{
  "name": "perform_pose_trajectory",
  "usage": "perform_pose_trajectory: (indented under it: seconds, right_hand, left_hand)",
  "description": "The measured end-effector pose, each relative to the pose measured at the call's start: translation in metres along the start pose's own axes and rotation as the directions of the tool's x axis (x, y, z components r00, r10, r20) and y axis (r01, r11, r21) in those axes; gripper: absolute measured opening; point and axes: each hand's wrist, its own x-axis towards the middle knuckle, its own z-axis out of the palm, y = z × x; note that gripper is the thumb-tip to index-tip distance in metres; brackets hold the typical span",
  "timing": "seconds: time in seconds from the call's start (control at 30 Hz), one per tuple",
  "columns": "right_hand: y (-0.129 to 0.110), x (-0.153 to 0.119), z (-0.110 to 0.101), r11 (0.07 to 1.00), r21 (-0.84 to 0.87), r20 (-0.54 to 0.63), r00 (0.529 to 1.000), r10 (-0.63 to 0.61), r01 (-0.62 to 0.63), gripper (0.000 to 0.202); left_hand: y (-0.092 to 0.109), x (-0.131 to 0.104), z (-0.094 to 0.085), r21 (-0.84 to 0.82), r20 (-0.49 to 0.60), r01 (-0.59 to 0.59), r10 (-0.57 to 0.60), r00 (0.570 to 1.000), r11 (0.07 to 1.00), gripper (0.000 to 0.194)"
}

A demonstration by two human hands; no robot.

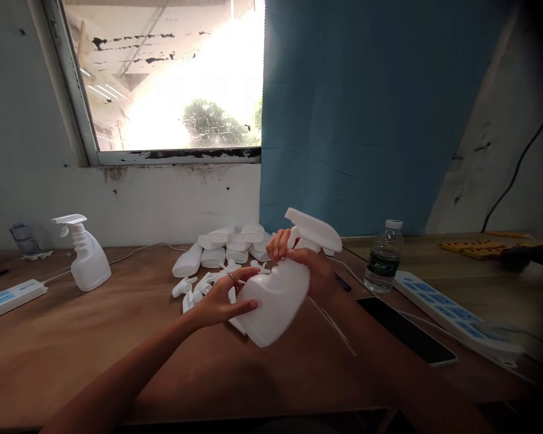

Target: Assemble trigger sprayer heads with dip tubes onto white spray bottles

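Left fingers [248, 305], spread, grip the white bottle [278, 301]; right fingers [278, 242] clamp around its spray head [315, 229].

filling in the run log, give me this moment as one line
left hand: holding white bottle | right hand: gripping just below spray head | bottle: tilted, spray head uppermost | beyond: bottle pile

We're in a workshop, by the looks: brown workbench [31, 361], piled blank bottles [238, 244], loose spray heads [203, 284], power strips [455, 313], stained wall [185, 199].
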Motion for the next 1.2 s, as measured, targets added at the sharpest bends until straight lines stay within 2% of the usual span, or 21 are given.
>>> perform_pose_trajectory:
  seconds: [0.07, 0.17, 0.33, 0.5, 0.57, 0.63, 0.67, 0.7, 0.73, 0.77, 0.8, 0.9, 0.93, 0.97, 1.0, 1.03, 1.07, 1.13, 1.2]
  right_hand:
    - [0.006, 0.002, 0.005, 1.0, 0.024, -0.014, 1.0, -0.015, 0.015, 0.009]
    - [0.013, 0.004, 0.009, 0.997, 0.071, 0.005, 0.999, 0.036, -0.036, 0.013]
    - [0.019, -0.001, 0.006, 0.994, 0.102, 0.015, 0.999, 0.043, -0.044, 0.021]
    - [0.025, -0.004, -0.001, 0.995, 0.091, 0.078, 0.997, 0.024, -0.031, 0.026]
    - [0.028, -0.003, -0.005, 0.999, 0.042, 0.104, 0.994, 0.028, -0.032, 0.035]
    - [0.031, -0.002, -0.013, 0.999, -0.036, 0.112, 0.993, 0.031, -0.028, 0.047]
    - [0.034, -0.001, -0.019, 0.996, -0.084, 0.11, 0.993, 0.033, -0.024, 0.053]
    - [0.038, -0.002, -0.026, 0.99, -0.136, 0.098, 0.994, 0.038, -0.024, 0.058]
    - [0.043, -0.003, -0.035, 0.982, -0.188, 0.082, 0.996, 0.046, -0.03, 0.061]
    - [0.049, -0.004, -0.045, 0.97, -0.241, 0.062, 0.996, 0.061, -0.045, 0.063]
    - [0.057, -0.007, -0.056, 0.955, -0.288, 0.036, 0.996, 0.083, -0.069, 0.063]
    - [0.086, -0.016, -0.09, 0.902, -0.393, -0.059, 0.984, 0.168, -0.177, 0.059]
    - [0.095, -0.019, -0.101, 0.876, -0.429, -0.113, 0.975, 0.191, -0.222, 0.056]
    - [0.104, -0.021, -0.11, 0.839, -0.476, -0.174, 0.963, 0.205, -0.264, 0.052]
    - [0.111, -0.024, -0.118, 0.797, -0.523, -0.219, 0.952, 0.216, -0.301, 0.047]
    - [0.116, -0.026, -0.125, 0.751, -0.57, -0.254, 0.941, 0.224, -0.333, 0.041]
    - [0.12, -0.028, -0.13, 0.697, -0.621, -0.275, 0.932, 0.235, -0.358, 0.035]
    - [0.123, -0.03, -0.137, 0.573, -0.725, -0.276, 0.924, 0.266, -0.382, 0.025]
    - [0.121, -0.033, -0.139, 0.437, -0.825, -0.24, 0.922, 0.305, -0.359, 0.019]
  left_hand:
    - [-0.005, 0.001, -0.007, -0.016, 0.033, 0.047, -0.047, 0.998, 0.999, 0.051]
    - [-0.011, 0.0, -0.014, -0.064, 0.038, 0.085, -0.083, 0.996, 0.994, 0.046]
    - [-0.018, -0.003, -0.013, -0.014, -0.023, 0.103, -0.103, 0.994, 0.995, 0.047]
    - [-0.028, -0.002, -0.013, 0.059, -0.088, 0.101, -0.095, 0.992, 0.993, 0.048]
    - [-0.037, 0.002, -0.023, 0.099, -0.154, 0.086, -0.07, 0.986, 0.991, 0.047]
    - [-0.049, 0.005, -0.044, 0.143, -0.295, 0.087, -0.041, 0.955, 0.986, 0.048]
    - [-0.057, 0.006, -0.059, 0.172, -0.389, 0.103, -0.028, 0.921, 0.98, 0.049]
    - [-0.065, 0.005, -0.076, 0.204, -0.504, 0.131, -0.011, 0.864, 0.97, 0.051]
    - [-0.074, 0.003, -0.094, 0.226, -0.614, 0.162, 0.012, 0.789, 0.961, 0.053]
    - [-0.083, -0.002, -0.113, 0.242, -0.713, 0.224, 0.017, 0.701, 0.944, 0.055]
    - [-0.092, -0.009, -0.132, 0.248, -0.804, 0.315, 0.012, 0.595, 0.916, 0.057]
    - [-0.119, -0.043, -0.181, 0.182, -0.947, 0.572, -0.013, 0.32, 0.8, 0.054]
    - [-0.126, -0.057, -0.193, 0.18, -0.963, 0.631, 0.003, 0.27, 0.755, 0.051]
    - [-0.133, -0.071, -0.204, 0.196, -0.97, 0.683, 0.038, 0.239, 0.704, 0.047]
    - [-0.138, -0.083, -0.212, 0.19, -0.979, 0.724, 0.077, 0.187, 0.663, 0.043]
    - [-0.142, -0.095, -0.218, 0.188, -0.982, 0.753, 0.098, 0.162, 0.631, 0.041]
    - [-0.145, -0.105, -0.223, 0.163, -0.986, 0.779, 0.116, 0.116, 0.605, 0.038]
    - [-0.148, -0.119, -0.228, 0.125, -0.989, 0.802, 0.142, 0.051, 0.584, 0.036]
    - [-0.148, -0.127, -0.23, 0.101, -0.987, 0.802, 0.16, 0.007, 0.589, 0.036]
